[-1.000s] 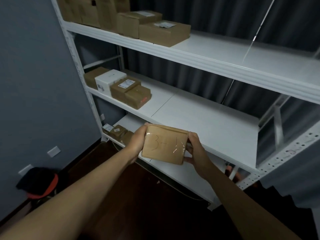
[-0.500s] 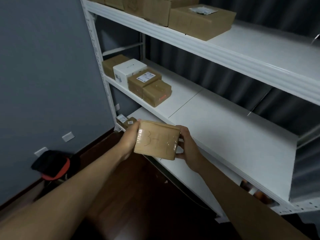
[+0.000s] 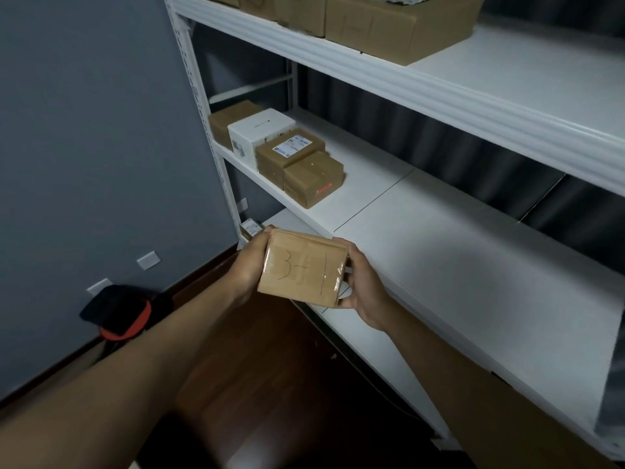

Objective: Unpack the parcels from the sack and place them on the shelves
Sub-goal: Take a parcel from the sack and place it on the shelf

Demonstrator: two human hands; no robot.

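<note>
Both hands on one parcel (image 3: pixel 302 268), brown cardboard, taped, "3+1" handwritten on the upper face. Left hand (image 3: pixel 248 265) grips its left side, right hand (image 3: pixel 360 286) grips its right side, fingers curled round the edges. Parcel is in the air, just in front of the middle shelf (image 3: pixel 473 265) front edge, tilted toward the camera.

Middle shelf: four boxes clustered at the far left end – a brown box (image 3: pixel 230 118) at the back, white box (image 3: pixel 262 135), labelled brown box (image 3: pixel 289 155), then a brown box with red print (image 3: pixel 313 177) nearest. They touch or sit just beside each other. The rest of that shelf to the right is bare white board, seam line running across it.

Top shelf (image 3: pixel 439 93): row of brown boxes, the nearest one (image 3: pixel 402 27) close to the front edge.

Lower shelf (image 3: pixel 338 319) shows below the parcel; a small labelled parcel (image 3: pixel 252 228) at its left end, mostly hidden by the left hand.

Grey wall (image 3: pixel 84 130) close on the left, dark wood floor (image 3: pixel 270 384), black-and-orange item (image 3: pixel 123 314) against the skirting.
</note>
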